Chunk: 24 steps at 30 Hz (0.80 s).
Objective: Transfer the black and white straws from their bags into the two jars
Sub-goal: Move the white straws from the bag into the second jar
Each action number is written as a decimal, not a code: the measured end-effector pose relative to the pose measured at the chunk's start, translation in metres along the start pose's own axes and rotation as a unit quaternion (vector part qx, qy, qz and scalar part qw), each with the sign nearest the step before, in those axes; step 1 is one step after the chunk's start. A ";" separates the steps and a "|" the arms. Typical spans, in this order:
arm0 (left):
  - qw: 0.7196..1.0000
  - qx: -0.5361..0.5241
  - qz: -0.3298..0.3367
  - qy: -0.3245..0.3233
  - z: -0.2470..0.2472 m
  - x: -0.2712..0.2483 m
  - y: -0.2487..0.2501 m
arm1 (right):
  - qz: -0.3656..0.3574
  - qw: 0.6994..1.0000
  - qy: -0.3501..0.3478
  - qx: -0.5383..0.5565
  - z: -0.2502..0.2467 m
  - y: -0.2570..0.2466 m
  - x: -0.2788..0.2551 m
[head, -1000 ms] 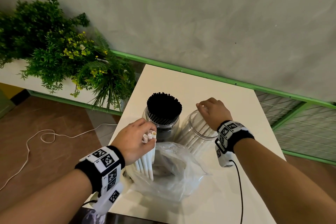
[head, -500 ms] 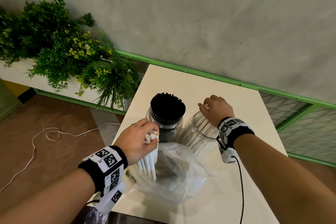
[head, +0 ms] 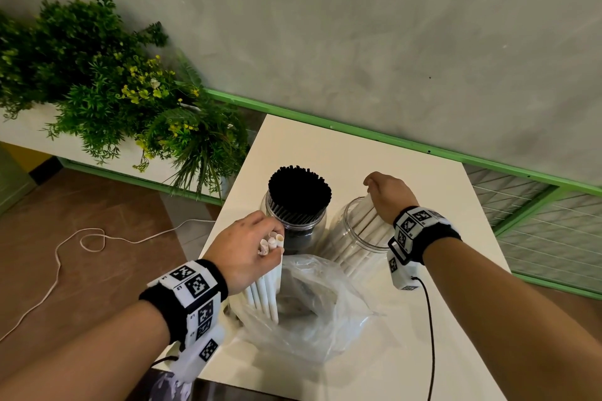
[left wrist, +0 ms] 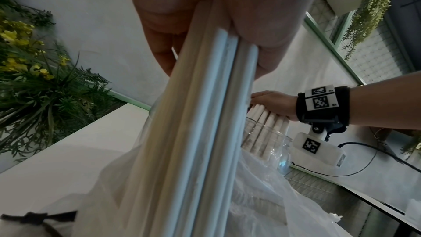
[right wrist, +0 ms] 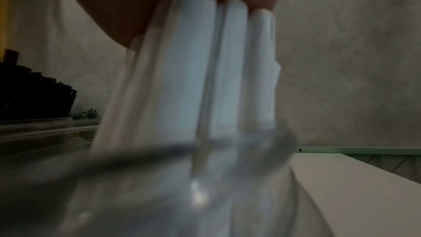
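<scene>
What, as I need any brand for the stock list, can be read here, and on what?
No word or brand is readable.
Black wristband with white tiles on the right wrist: square black-and-white codes; tiny characters beside them, too small to read.
Black wristband with white tiles on the left wrist: the same.
White straws, clear jar of black straws, clear jar of white straws, clear plastic bag: no print visible.

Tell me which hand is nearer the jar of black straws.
Left. The left hand, gripping white straws, sits just beside the jar of black straws; the right hand is over the other jar.
</scene>
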<state>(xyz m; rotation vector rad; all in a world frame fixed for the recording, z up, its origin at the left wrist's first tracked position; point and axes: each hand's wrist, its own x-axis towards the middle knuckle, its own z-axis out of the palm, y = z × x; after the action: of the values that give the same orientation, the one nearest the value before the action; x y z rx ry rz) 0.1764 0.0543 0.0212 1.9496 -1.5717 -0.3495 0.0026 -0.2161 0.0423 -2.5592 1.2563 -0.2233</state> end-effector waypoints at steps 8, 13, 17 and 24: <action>1.000 -0.013 0.000 0.006 0.000 -0.001 -0.003 | 0.002 0.997 -0.024 -0.073 -0.021 -0.008 -0.009; 0.999 -0.043 0.002 0.013 0.002 0.000 -0.005 | -0.147 0.977 0.142 0.069 -0.024 -0.041 -0.052; 0.999 -0.046 0.022 -0.011 -0.006 -0.003 -0.007 | -0.207 0.949 0.042 0.235 0.010 -0.078 -0.111; 0.999 -0.024 -0.016 -0.042 -0.019 -0.027 -0.011 | -0.139 0.920 -0.149 0.334 0.081 -0.100 -0.148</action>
<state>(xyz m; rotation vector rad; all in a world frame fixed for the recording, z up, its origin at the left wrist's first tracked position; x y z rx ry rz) 0.1889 0.0873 0.0252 1.9487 -1.5717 -0.4841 0.0079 -0.0262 -0.0050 -2.0502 0.5624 -0.2535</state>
